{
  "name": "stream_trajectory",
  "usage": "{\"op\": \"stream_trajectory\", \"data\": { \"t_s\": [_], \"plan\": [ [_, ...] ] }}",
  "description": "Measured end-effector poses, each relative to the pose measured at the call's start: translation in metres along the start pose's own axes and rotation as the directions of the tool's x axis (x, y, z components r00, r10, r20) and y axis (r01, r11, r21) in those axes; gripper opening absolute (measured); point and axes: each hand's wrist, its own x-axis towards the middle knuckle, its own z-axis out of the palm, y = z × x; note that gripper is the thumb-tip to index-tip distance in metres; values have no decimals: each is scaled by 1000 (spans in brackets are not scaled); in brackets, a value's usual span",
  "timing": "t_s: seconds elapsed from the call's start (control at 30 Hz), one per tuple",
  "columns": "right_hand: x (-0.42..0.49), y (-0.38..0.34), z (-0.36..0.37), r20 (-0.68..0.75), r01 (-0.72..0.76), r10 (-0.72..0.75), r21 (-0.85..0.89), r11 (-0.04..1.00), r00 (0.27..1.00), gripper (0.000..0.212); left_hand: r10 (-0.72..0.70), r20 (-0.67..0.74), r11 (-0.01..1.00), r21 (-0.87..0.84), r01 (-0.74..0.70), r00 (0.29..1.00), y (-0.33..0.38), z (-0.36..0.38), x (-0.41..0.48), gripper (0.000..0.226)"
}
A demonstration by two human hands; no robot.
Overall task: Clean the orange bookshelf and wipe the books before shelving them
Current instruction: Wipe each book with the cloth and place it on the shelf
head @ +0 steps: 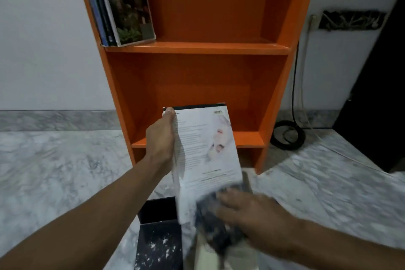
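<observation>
Our left hand [161,138] grips the white book [208,149] by its left edge, thumb at the far corner, while our blurred right hand [247,210], fingers seemingly flat, presses a dark cloth [217,228] onto its near end.

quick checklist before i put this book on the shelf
1. Left hand grip on the book: thumb over its top corner, ok.
2. Cloth on the cover: right hand presses it at the bottom edge, ok.
3. Whole cover wiped: cannot tell, blurred.
4. Space on the shelf right of the leaning books: ok.
5. Shelf boards dust-free: cannot tell.
</observation>
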Motion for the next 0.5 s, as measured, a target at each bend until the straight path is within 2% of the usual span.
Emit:
{"op": "stream_trajectory", "data": {
  "t_s": [0.03,0.1,0.17,0.23,0.27,0.3,0.37,0.4,0.43,0.5],
  "plan": [
    [-5,-1,-4,64,-12,7,69,998,998,47,9,-10,1000,16,-9,1000,-2,-4,1,33],
    [8,4,-31,9,-114,115,216,970,993,42,12,-6,999,41,-12,1000,-7,-8,2,31],
    [40,17,-67,-249,-161,240,300,940,939,45,-2,7,998,61,2,1000,-9,-8,-1,31],
    [77,35,-102,-464,-220,303,224,949,832,50,-34,52,999,24,32,998,-7,-4,-5,32],
    [94,43,-108,-508,-286,340,184,940,792,51,-51,79,999,-7,52,996,-5,-2,-7,31],
    [108,47,-109,-500,-343,377,162,925,780,53,-59,103,998,-24,61,993,-2,1,-8,30],
    [116,43,-80,-370,-417,437,138,898,819,63,-64,136,996,-51,71,989,3,5,-8,31],
    [109,34,-59,-308,-411,423,106,905,852,67,-78,144,994,-71,89,987,5,5,-8,32],
    [95,21,-37,-282,-336,330,29,941,901,65,-100,146,989,-97,115,984,6,3,-9,33],
    [55,-7,0,-226,-35,11,-99,994,974,47,-130,131,979,-136,148,983,5,-6,-8,33]
  ]
}}
